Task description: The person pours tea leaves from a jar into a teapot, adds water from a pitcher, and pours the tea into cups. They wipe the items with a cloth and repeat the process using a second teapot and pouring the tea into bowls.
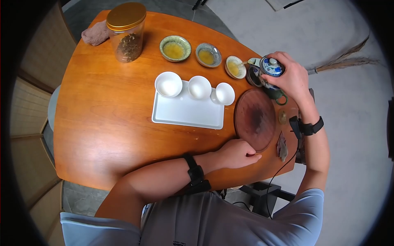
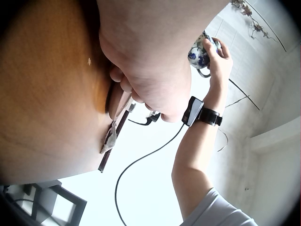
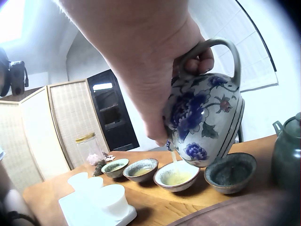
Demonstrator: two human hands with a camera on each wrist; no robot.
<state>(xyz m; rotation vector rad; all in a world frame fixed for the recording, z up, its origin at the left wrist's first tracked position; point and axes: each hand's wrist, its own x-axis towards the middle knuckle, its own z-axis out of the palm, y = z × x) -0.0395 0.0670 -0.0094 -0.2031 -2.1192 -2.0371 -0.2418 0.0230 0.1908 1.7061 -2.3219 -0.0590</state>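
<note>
My right hand (image 1: 292,77) grips a white teapot with blue flowers (image 3: 202,122), tilted, its spout over a small pale bowl (image 3: 177,187). Liquid runs from it into that bowl, where yellow liquid stands. Two more bowls of yellow liquid, one green-speckled (image 1: 163,52) and one grey-blue (image 1: 198,60), stand in line with it. A dark bowl (image 3: 230,175) is beside the pot, partly hidden by it in the head view. My left hand (image 1: 238,154) rests by the near edge of a round reddish board (image 1: 250,119), fingers loosely curled and holding nothing.
Three white cups (image 1: 168,85) stand along the far edge of a white tray (image 1: 186,111). A gold-lidded jar (image 1: 128,39) and a brownish cloth (image 1: 97,34) are at the far left. Beyond the board sit a dark green pot (image 3: 288,155) and small ornaments (image 1: 282,147).
</note>
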